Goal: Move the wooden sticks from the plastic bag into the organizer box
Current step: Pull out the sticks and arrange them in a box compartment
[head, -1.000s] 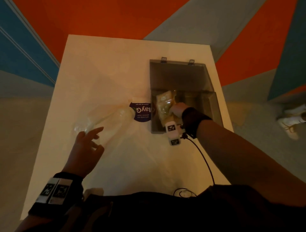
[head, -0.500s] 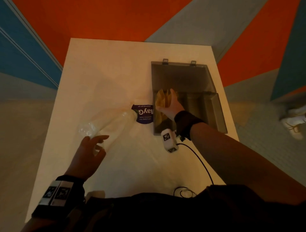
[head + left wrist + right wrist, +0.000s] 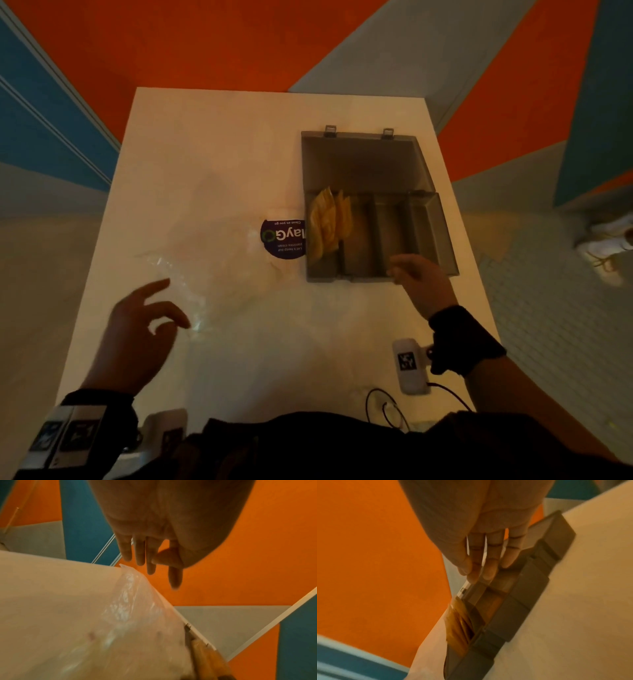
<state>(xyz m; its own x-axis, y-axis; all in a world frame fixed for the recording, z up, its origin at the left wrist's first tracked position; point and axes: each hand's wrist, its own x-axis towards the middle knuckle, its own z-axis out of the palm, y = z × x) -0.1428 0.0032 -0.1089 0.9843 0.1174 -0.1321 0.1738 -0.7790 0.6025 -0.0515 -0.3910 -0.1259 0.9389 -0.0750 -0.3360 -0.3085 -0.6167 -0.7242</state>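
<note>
The grey organizer box (image 3: pixel 431 233) lies open on the white table, its lid folded back. Packets of wooden sticks (image 3: pixel 329 224) stand in its leftmost compartment; the right wrist view shows these sticks (image 3: pixel 460 623) leaning in the box (image 3: pixel 522 596). A clear plastic bag (image 3: pixel 212 263) lies flat left of the box, with a dark purple label (image 3: pixel 282 238) at its right end. My left hand (image 3: pixel 154 308) hovers open over the bag's near end (image 3: pixel 130 599), holding nothing. My right hand (image 3: pixel 411 274) is open and empty above the box's near right edge, fingers loose.
The table (image 3: pixel 239 144) has bare surface behind and in front of the bag. A white tracker (image 3: pixel 409 365) with a black cable (image 3: pixel 383 407) hangs from my right wrist near the table's front edge. Orange, blue and grey floor surrounds the table.
My right hand let go of the stick packets in the left compartment and drew back toward the box's near right edge. My left hand stayed over the bag, fingers spreading.
</note>
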